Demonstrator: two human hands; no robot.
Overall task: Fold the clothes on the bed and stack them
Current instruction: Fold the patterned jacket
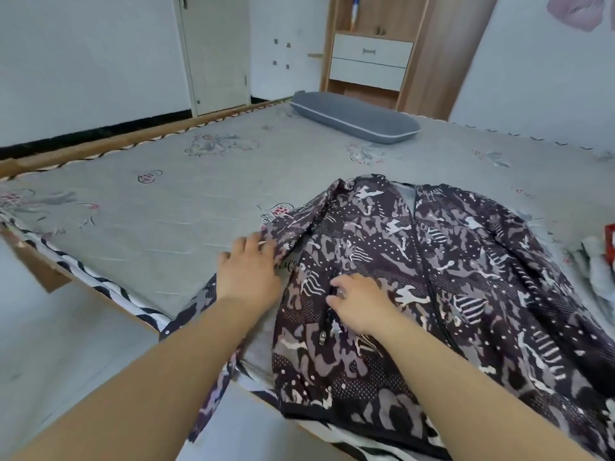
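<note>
A dark patterned zip-up jacket (449, 277) lies spread front up on the grey bed (149, 207), near its front edge. One sleeve hangs over the bed's edge at the lower left. My left hand (248, 271) lies on the jacket's left sleeve near the shoulder, fingers curled on the fabric. My right hand (357, 302) rests on the jacket's front panel beside a pocket zipper, fingers bent and pressing into the cloth. Whether it pinches the fabric is unclear.
A grey pillow (356, 116) lies at the far side of the bed. Light grey clothes and a red item (609, 242) sit at the right edge. A wooden cabinet with white drawers (371, 59) stands beyond, a door (216, 51) at the back left.
</note>
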